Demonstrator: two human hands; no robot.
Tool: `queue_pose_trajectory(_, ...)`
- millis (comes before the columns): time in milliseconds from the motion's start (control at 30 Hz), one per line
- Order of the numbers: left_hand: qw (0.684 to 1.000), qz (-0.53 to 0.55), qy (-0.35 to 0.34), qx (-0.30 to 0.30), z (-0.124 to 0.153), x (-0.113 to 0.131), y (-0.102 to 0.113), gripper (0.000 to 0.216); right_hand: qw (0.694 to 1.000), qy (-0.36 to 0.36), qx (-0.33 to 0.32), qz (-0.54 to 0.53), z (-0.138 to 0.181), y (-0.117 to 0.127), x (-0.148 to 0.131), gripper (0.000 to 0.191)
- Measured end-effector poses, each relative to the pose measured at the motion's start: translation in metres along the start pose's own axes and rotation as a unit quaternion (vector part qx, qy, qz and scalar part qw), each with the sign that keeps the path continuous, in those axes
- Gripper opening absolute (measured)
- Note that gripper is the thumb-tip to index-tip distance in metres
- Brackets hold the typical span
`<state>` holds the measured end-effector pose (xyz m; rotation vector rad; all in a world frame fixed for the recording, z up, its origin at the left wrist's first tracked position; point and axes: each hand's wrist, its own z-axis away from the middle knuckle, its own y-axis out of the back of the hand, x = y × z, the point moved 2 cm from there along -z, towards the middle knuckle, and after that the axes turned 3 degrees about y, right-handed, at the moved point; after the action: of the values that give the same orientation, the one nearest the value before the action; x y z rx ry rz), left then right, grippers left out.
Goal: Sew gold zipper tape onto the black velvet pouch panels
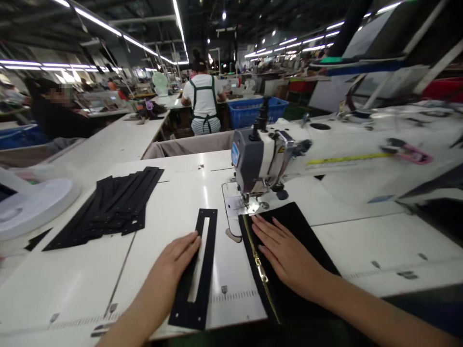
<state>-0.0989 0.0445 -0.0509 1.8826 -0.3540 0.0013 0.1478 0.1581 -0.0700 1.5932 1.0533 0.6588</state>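
Black rectangular fabric panel [304, 226] with a gold-toned metal zipper [261, 271] near its left edge lay on the glossy white tabletop [235, 270]. Right hand [285, 255] was open, palm down, fingers slightly spread on the panel beside the zipper, probably to keep it flat and straight. Left hand [173, 260] was well apart from it, fingers outstretched and close together, touching the left side of a long black slotted frame piece [209, 260], likely just steadying it; thumb hidden. Grey-and-white sewing machine [260, 159] stood just past the panel's far edge. Overlapping pile of flat black strips [119, 202] sat to the left, presumably for easy reach. Farther off, a person [204, 96] in a white top and dark apron straps stood near a blue plastic crate [249, 115]
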Motion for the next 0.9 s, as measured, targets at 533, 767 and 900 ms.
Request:
queue_pose_trajectory(533, 0.996, -0.041, -0.081, 0.022, -0.066, 0.095, -0.033, 0.030, 0.997, -0.001, -0.001, -0.074, 0.007, 0.015, 0.001, 0.048)
queue_pose_trajectory(767, 0.985, -0.079, -0.145, -0.053, -0.073, 0.084, -0.036, 0.033, 0.996, -0.005, 0.001, -0.092, 0.005, 0.017, 0.004, 0.047)
queue_pose_trajectory(900, 0.979, -0.104, -0.168, -0.061, -0.075, 0.079, -0.036, 0.032, 0.995, -0.008, 0.008, -0.104, 0.005, 0.016, 0.007, 0.046)
